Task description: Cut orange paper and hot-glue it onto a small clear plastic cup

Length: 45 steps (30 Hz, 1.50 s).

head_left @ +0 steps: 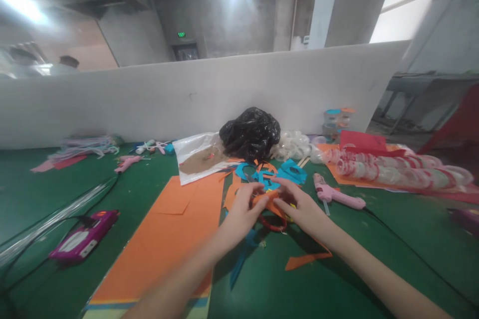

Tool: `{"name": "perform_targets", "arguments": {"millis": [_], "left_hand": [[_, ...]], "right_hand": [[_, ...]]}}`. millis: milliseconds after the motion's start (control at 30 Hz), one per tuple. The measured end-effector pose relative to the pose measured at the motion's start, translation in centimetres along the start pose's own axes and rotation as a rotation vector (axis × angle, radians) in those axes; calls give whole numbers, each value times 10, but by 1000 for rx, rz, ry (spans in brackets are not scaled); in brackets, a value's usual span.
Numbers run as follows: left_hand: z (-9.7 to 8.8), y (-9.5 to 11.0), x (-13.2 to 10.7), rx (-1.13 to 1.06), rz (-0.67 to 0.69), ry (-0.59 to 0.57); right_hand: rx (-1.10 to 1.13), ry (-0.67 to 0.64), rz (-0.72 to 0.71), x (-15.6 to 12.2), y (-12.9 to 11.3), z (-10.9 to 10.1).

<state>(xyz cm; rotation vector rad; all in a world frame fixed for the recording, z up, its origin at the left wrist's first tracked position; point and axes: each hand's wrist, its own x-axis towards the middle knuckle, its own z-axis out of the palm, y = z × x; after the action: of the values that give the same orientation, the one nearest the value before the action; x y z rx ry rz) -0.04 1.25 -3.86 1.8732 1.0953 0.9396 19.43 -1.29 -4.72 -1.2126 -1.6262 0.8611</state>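
Both my hands meet over the middle of the green table. My left hand [245, 212] is closed, its fingers pinching an orange foam piece [270, 205]. My right hand [301, 204] grips the same piece from the right, fingers curled round it. An orange ring-shaped band [272, 226] hangs just under the piece. Blue foam cut-outs [271, 175] lie directly behind my fingers.
An orange foam sheet [164, 239] covers the table at left. A pink glue gun [337, 194] lies right of my hands, a purple one [84, 237] at far left. A black bag [250, 133], tape rolls [392, 168], and a white partition [149, 94] stand behind. Orange scraps [307, 260] lie near.
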Motion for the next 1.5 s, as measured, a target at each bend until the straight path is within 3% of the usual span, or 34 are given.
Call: {"name": "perform_targets", "arguments": {"millis": [167,533,1000,1500], "left_hand": [[0,-1,0,-11,37,-123],[0,1,1,-76,-15,-35],[-2,-1,1,-25,52,-19],[-1,-2,1,-65,38,-49]], "right_hand": [[-83,-5,-13,-3,2,3],[-156,-65,22,-3,-5,3],[-135,-98,-2,-4,-3,5],[-145,-124,-16,-3,-2,6]]}}
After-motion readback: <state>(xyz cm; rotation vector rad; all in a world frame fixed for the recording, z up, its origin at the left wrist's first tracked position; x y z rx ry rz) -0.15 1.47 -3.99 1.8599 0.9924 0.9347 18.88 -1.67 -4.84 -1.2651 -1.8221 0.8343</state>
